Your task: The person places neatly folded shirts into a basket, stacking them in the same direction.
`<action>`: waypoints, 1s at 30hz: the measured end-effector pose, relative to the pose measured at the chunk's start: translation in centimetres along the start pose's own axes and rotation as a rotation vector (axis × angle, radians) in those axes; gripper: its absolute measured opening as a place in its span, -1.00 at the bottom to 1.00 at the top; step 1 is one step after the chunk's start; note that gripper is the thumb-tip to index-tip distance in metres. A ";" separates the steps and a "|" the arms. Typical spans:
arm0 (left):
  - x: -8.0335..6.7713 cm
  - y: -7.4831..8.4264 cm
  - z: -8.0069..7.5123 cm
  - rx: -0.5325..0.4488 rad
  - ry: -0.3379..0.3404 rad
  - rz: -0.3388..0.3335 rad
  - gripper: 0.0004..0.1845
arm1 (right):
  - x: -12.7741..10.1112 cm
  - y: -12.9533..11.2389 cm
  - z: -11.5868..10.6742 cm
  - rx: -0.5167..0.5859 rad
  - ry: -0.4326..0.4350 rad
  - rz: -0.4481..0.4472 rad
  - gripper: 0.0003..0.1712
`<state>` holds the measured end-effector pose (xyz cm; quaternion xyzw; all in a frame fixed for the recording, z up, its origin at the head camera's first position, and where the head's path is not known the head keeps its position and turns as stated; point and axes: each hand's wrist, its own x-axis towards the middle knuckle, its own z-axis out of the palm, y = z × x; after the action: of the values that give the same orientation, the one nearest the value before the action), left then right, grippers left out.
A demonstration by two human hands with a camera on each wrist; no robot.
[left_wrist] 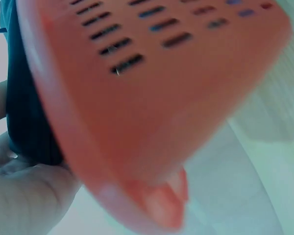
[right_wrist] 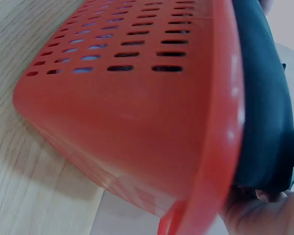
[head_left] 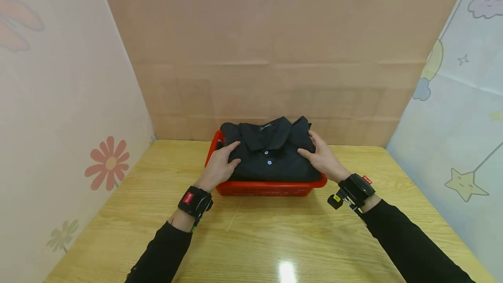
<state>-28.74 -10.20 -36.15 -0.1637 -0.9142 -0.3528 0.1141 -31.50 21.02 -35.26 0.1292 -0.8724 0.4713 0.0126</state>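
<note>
My left hand and right hand rest flat, fingers relaxed, grip holding nothing, on the folded black polo shirt lying in the red slotted plastic basket on the pale wooden worktop.

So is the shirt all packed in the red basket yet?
Nearly. The folded black shirt already lies in the red basket, bulging above its rim. The left hand and right hand rest flat on its sides. Left to do: letting go.
</note>
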 end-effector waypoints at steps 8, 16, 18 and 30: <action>-0.2 -0.9 0.0 0.071 -0.092 0.011 -0.40 | 0.8 0.6 0.2 -0.048 -0.031 0.042 -0.12; 0.0 -1.5 -0.3 0.104 -0.198 -0.087 -0.37 | 1.5 1.5 -0.3 -0.158 -0.062 0.005 -0.17; 0.0 -1.6 -0.4 0.118 -0.209 -0.103 -0.38 | 1.7 1.8 -0.4 -0.240 -0.039 -0.026 -0.17; 0.2 -1.6 -0.7 0.427 -0.101 -0.044 -0.33 | 2.0 3.6 -0.5 -0.591 0.028 -0.243 -0.14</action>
<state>-29.41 -11.71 -36.57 -0.1332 -0.9760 -0.1451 0.0925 -34.36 22.85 -37.64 0.2167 -0.9494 0.1944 0.1179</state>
